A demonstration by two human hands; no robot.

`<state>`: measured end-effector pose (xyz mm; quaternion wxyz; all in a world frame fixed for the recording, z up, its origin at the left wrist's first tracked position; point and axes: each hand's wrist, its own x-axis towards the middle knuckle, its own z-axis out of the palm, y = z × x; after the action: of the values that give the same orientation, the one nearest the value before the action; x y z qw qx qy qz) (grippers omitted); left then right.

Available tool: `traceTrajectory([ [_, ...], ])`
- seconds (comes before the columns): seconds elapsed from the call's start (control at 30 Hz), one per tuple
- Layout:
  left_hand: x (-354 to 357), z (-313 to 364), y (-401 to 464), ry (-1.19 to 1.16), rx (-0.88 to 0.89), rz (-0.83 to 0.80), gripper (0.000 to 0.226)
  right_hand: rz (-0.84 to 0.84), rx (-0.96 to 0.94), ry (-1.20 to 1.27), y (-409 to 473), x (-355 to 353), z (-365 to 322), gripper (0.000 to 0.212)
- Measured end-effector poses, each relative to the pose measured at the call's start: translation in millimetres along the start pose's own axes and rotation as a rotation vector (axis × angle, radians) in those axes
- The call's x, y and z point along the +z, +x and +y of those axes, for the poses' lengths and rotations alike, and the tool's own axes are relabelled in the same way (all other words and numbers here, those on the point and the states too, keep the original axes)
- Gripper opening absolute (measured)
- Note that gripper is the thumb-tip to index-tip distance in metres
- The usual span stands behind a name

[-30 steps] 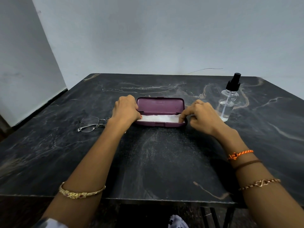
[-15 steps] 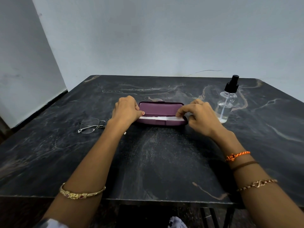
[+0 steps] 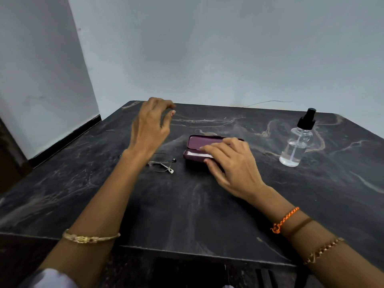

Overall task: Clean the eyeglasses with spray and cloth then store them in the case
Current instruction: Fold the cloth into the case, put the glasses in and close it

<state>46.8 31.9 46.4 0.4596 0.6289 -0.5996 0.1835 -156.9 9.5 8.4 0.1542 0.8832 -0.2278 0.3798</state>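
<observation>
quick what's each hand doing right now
Left hand: raised, open, holding nothing.
Right hand: resting on the case, fingers on the white cloth; grip cannot be told.

one table [image 3: 187, 215], dark and veined. one case [image 3: 194, 146], purple, lid up. one white cloth [image 3: 200, 155] inside it, partly hidden. one pair of glasses [image 3: 161, 163] with two lenses, one partly behind the left forearm. one spray bottle [image 3: 297, 146], clear, with one black cap. two hands: one left hand [image 3: 150, 126], one right hand [image 3: 230, 165]. one gold bangle [image 3: 89, 238] on the left forearm. three bands on the right forearm: one orange thread [image 3: 285, 219], one brown band [image 3: 300, 226], one gold chain [image 3: 323, 250]. two walls meet in one corner.
</observation>
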Motion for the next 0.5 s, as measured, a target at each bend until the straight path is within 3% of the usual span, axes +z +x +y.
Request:
traceTrajectory([
  [0.13, -29.2, -51.7, -14.4, 0.171, 0.005, -0.161, 0.016, 0.05, -0.18, -0.122, 2.6, 8.8, -16.1, 0.024],
  [0.33, -57.2, -112.1, -37.4, 0.057, -0.212, -0.362, 0.016, -0.025, -0.027, -0.108, 17.4, 28.0, -36.3, 0.025],
  [0.5, -55.4, -118.0, -38.1, 0.057, -0.183, -0.445, 0.02, -0.128, 0.045, -0.134, 34.4, 48.6, -47.7, 0.016],
])
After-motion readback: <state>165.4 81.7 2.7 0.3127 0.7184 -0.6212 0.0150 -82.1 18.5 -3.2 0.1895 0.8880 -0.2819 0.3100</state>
